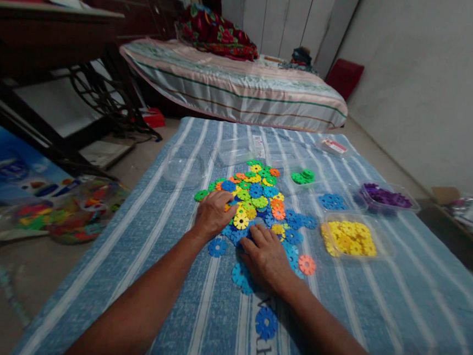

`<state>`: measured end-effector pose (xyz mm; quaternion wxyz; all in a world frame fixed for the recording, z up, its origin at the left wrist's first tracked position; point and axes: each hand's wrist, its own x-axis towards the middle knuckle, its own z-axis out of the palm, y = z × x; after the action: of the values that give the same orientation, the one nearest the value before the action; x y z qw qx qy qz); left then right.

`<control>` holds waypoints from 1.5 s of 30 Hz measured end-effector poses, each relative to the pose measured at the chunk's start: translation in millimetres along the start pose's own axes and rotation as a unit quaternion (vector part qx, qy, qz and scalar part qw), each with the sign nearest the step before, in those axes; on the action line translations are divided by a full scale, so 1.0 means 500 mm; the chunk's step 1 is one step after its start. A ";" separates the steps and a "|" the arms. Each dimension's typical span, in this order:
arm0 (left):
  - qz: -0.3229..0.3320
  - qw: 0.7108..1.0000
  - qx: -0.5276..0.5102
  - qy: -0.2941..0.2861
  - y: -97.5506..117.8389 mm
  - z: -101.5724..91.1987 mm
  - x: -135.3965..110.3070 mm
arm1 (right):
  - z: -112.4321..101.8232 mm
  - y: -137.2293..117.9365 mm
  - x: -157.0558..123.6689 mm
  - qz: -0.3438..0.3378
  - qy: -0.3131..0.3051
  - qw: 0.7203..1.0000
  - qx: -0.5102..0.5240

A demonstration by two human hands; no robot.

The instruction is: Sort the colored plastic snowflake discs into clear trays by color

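Head view shows a loose pile of flower-shaped discs on a striped cloth. At the pile's left side, the left hand rests with bent fingers; at its near side, the right hand lies with fingers spread. Whether either grasps a disc, I cannot tell. Right of the pile sit yellow discs and purple discs; beyond it, a bed.

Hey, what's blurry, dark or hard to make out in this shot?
Head view: dim light, with the treadle sewing table in deep shadow; head view: the plastic bag of colored pieces at left looks smeared; head view: the piled flower-shaped discs read clearer, yet the clear plastic container to their left nearly vanishes against the striped cloth.
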<state>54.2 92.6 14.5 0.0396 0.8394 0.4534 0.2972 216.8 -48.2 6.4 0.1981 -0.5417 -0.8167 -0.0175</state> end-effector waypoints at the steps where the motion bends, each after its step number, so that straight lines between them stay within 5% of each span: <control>1: -0.001 1.000 0.002 0.002 0.000 0.000 0.000 | 0.003 -0.002 -0.004 -0.001 0.007 1.000 -0.003; 13: -0.003 1.000 0.000 0.001 -0.001 0.000 0.002 | 0.013 -0.005 -0.011 -0.004 0.028 0.999 0.028; 23: -0.003 1.000 0.002 -0.010 -0.001 0.000 0.001 | 0.025 0.021 -0.022 0.016 0.124 0.989 0.081; 33: 0.001 1.000 0.011 -0.005 -0.004 0.000 0.004 | -0.003 -0.010 -0.003 0.090 0.040 0.995 0.032; 41: 0.011 1.000 0.015 -0.004 -0.009 -0.001 0.006 | 0.013 0.003 -0.001 -0.009 0.193 0.962 0.192; 45: 0.014 1.000 0.019 0.005 -0.012 0.004 0.004 | -0.004 -0.003 0.005 -0.010 0.201 0.937 0.285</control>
<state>51.5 98.3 11.9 0.0174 0.8449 0.4471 0.2931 215.3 -46.9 9.2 0.5042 -0.4399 -0.7357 0.1054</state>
